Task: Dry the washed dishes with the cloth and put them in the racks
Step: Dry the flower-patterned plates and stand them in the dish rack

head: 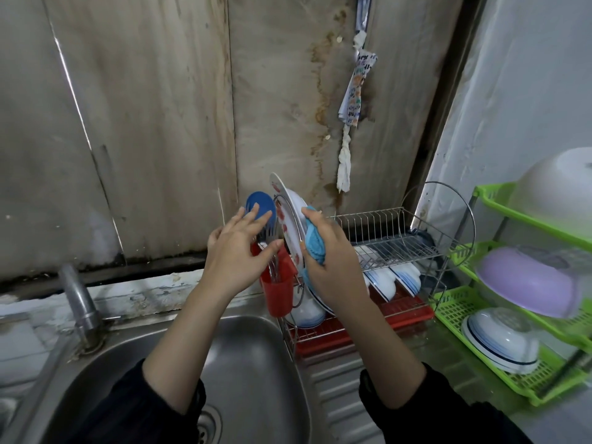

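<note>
Two hands close on one dish at the left end of the two-tier steel wire dish rack (384,232), to the right of the stainless steel sink (256,363).

Left hand (238,251): fingers straight and spread, tips laid against the patterned face of the round white plate with red flower print (286,216), gripping nothing.

Risk, as judged: a flat hand gives no real hold. A hard rub from the right could push the wet plate onto the red plastic utensil cup (278,293) just below, or into the sink.

Plate: upright, seen edge-on, held between both hands. Whether its lower edge sits in the rack cannot be told.

Right hand (333,270): curled around the bunched light-blue cloth (312,241), pressing it to the plate's other face.

Far right: the green plastic shelf rack (455,310) holds upturned bowls.
</note>
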### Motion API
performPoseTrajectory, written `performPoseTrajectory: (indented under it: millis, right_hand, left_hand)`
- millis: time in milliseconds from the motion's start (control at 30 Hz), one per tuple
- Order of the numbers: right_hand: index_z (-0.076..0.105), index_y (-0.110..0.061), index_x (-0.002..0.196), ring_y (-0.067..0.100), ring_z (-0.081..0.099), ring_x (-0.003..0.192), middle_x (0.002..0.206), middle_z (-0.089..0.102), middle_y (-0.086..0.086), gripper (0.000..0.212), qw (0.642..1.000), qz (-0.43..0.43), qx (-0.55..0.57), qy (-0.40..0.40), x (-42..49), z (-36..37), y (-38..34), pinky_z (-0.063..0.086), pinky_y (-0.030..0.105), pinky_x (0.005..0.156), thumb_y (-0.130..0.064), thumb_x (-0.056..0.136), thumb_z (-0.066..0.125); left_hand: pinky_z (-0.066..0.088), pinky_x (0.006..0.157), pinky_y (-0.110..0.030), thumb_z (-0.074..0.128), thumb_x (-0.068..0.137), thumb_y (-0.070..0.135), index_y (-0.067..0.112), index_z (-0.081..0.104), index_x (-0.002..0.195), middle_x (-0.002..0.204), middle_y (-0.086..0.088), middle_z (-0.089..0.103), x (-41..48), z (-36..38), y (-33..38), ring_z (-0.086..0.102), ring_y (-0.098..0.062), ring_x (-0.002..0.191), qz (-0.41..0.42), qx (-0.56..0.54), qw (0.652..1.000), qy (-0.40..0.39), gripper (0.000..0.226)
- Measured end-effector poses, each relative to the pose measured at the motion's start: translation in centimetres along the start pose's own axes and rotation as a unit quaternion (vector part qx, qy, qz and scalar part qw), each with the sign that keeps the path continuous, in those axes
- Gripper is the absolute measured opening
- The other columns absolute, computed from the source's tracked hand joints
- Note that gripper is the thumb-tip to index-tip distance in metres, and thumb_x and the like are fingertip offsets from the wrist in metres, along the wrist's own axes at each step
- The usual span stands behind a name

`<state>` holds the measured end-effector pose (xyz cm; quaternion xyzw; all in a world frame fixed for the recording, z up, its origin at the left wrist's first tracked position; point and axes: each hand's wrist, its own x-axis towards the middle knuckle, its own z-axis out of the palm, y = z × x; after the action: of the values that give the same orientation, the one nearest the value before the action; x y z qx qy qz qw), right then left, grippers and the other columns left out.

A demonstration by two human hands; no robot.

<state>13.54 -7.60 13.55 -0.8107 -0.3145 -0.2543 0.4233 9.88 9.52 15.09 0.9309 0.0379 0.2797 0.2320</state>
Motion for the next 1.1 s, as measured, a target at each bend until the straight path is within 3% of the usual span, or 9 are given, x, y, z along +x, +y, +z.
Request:
performPoseTrajectory:
  millis: [100, 300, 400, 500, 600, 733, 867, 1000, 1100]
  right_hand:
    - [0.040, -0.029, 0.144, 0.024, 0.054, 0.110, 0.136, 0.050, 0.002, 0.064, 0.999, -0.024, -0.028, 0.013, -1.6, -0.2, -1.2, 0.054, 0.044, 0.085, -0.007, 0.087, 0.060]
    - [0.044, -0.026, 0.142, 0.025, 0.055, 0.112, 0.132, 0.051, 0.003, 0.063, 0.999, -0.031, -0.012, -0.005, -5.5, -1.2, -4.0, 0.051, 0.046, 0.090, -0.011, 0.081, 0.052]
    - [0.043, -0.029, 0.143, 0.026, 0.053, 0.115, 0.134, 0.050, 0.000, 0.063, 1.000, -0.005, -0.006, -0.026, -8.3, -1.8, -5.4, 0.049, 0.046, 0.093, -0.013, 0.083, 0.052]
    - [0.043, -0.026, 0.144, 0.026, 0.053, 0.116, 0.136, 0.049, 0.003, 0.067, 0.998, 0.017, -0.027, -0.045, -11.3, -2.4, -6.7, 0.050, 0.046, 0.094, -0.006, 0.083, 0.060]
    - [0.043, -0.025, 0.144, 0.029, 0.055, 0.111, 0.133, 0.051, 0.005, 0.069, 0.996, 0.037, -0.047, -0.068, -14.3, -2.7, -8.2, 0.052, 0.047, 0.088, -0.006, 0.081, 0.062]
    - [0.043, -0.026, 0.144, 0.030, 0.055, 0.110, 0.132, 0.052, 0.006, 0.070, 0.992, 0.048, -0.044, -0.109, -18.2, -2.6, -10.5, 0.052, 0.047, 0.088, -0.004, 0.080, 0.061]
    - [0.041, -0.028, 0.146, 0.029, 0.055, 0.113, 0.135, 0.051, 0.005, 0.072, 0.985, 0.052, -0.042, -0.161, -21.0, -1.8, -13.1, 0.049, 0.044, 0.093, -0.004, 0.081, 0.061]
    - [0.038, -0.032, 0.147, 0.027, 0.053, 0.113, 0.136, 0.048, 0.002, 0.070, 0.973, 0.055, -0.039, -0.222, -23.3, 0.1, -15.5, 0.047, 0.038, 0.090, -0.007, 0.085, 0.060]
    - [0.038, -0.032, 0.146, 0.027, 0.053, 0.113, 0.136, 0.049, 0.002, 0.070, 0.967, 0.052, -0.022, -0.250, -24.9, 2.3, -17.3, 0.048, 0.041, 0.093, -0.008, 0.085, 0.061]
  left_hand:
    - [0.009, 0.116, -0.045, 0.055, 0.090, 0.057, 0.040, 0.039, 0.145, 0.159, 0.011, 0.022, -1.9, -0.9, 0.3, 0.010, -0.012, 0.149, 0.011, 0.029, 1.000, -0.005, 0.060]
    - [0.007, 0.115, -0.046, 0.042, 0.081, 0.070, 0.043, 0.041, 0.142, 0.157, 0.009, 0.029, -7.1, -3.4, 1.1, 0.015, -0.013, 0.148, -0.016, 0.066, 0.998, -0.013, 0.067]
    - [0.007, 0.115, -0.046, 0.044, 0.085, 0.065, 0.040, 0.047, 0.140, 0.153, 0.008, 0.039, -10.4, -4.8, 1.4, 0.024, -0.015, 0.145, -0.030, 0.080, 0.996, -0.006, 0.060]
    - [0.011, 0.114, -0.048, 0.055, 0.093, 0.047, 0.033, 0.061, 0.127, 0.133, 0.006, 0.060, -14.2, -6.2, 1.6, 0.043, -0.016, 0.134, -0.028, 0.106, 0.994, 0.020, 0.038]
    - [0.014, 0.113, -0.049, 0.053, 0.094, 0.045, 0.029, 0.070, 0.115, 0.119, 0.006, 0.069, -18.2, -7.3, 1.6, 0.053, -0.018, 0.123, -0.028, 0.136, 0.990, 0.024, 0.031]
    - [0.018, 0.109, -0.047, 0.033, 0.085, 0.056, 0.030, 0.073, 0.107, 0.111, 0.005, 0.071, -23.4, -9.1, 1.1, 0.057, -0.019, 0.117, -0.055, 0.164, 0.985, -0.005, 0.053]
    - [0.018, 0.109, -0.048, 0.049, 0.093, 0.047, 0.028, 0.072, 0.108, 0.111, 0.005, 0.071, -28.0, -10.9, 0.2, 0.056, -0.020, 0.117, -0.082, 0.186, 0.979, -0.016, 0.034]
    - [0.023, 0.105, -0.049, 0.053, 0.090, 0.043, 0.026, 0.074, 0.103, 0.105, 0.004, 0.072, -31.9, -12.8, -1.8, 0.060, -0.021, 0.112, -0.115, 0.193, 0.974, -0.021, 0.030]
    - [0.027, 0.105, -0.052, 0.052, 0.088, 0.043, 0.027, 0.074, 0.100, 0.102, 0.004, 0.073, -34.6, -13.9, -3.8, 0.062, -0.022, 0.108, -0.146, 0.222, 0.963, -0.034, 0.030]
